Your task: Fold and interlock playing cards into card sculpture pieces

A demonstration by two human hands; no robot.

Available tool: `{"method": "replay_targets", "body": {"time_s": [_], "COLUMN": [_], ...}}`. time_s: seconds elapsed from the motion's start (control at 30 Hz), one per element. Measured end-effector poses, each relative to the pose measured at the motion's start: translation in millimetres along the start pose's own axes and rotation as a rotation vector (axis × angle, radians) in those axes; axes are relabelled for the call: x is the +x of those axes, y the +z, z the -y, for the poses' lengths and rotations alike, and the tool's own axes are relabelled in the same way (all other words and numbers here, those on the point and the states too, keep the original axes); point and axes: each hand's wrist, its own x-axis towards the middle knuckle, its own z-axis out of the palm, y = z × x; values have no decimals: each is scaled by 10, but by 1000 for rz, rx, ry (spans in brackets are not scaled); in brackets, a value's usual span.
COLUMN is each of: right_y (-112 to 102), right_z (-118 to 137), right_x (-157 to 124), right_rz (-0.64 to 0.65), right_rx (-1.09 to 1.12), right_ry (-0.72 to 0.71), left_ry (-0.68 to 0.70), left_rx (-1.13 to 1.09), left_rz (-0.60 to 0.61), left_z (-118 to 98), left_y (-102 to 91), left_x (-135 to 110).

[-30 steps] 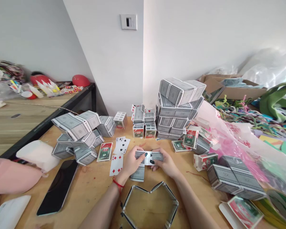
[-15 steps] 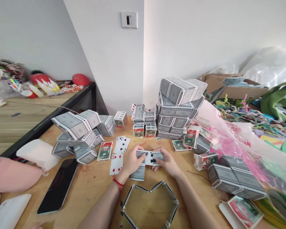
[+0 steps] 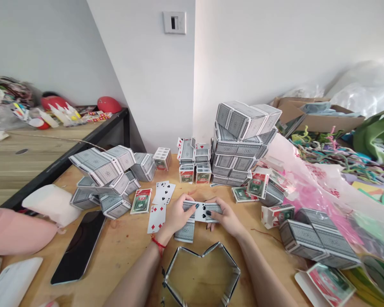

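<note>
Grip: left hand (image 3: 176, 216) and right hand (image 3: 226, 218) both pinch one card strip (image 3: 202, 211), thumbs on top, fingers curled under. The left takes the left end, the right the right end. Both grasps are closed on the strip.

Strip: folded playing cards, grey patterned backs at either end and a white face with black pips in the middle. The long axis runs left to right across the view, roughly level, with the ends pointing at the two hands. It is held just above the wooden table (image 3: 124, 251), centre, in front of the person.

Nearby: a loose card (image 3: 185, 232) lies back up under the left hand. A heart-shaped card frame (image 3: 201, 273) sits flat between the forearms, nearer the person. Face-up cards (image 3: 156, 216) lie just left of the left hand. A red string bracelet (image 3: 158, 244) is on the left wrist.

Further out: a pile of card blocks (image 3: 102, 170) to the left, a taller stack (image 3: 240, 140) behind, a dark phone (image 3: 78, 251) at lower left.
</note>
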Motion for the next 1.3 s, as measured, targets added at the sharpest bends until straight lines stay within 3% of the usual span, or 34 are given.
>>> {"method": "replay_targets", "body": {"time_s": [0.27,0.63,0.9,1.3], "right_y": [-4,101,195,176], "right_z": [28,-20,-81,-39], "right_x": [12,25,73,60], "right_rz": [47,-92,-298,-269], "right_rx": [-11,-68,-94,-116], "right_ry": [5,-65,-118,-74], "left_ry": [2,-5,-18,-12], "left_rx": [-11,-12,-32,-61], "left_rz": [15,-49,-70,8], "left_z": [17,-3,-46,-38], "left_y": [-14,32,35,24], "left_x": [13,-15,-18,3]}}
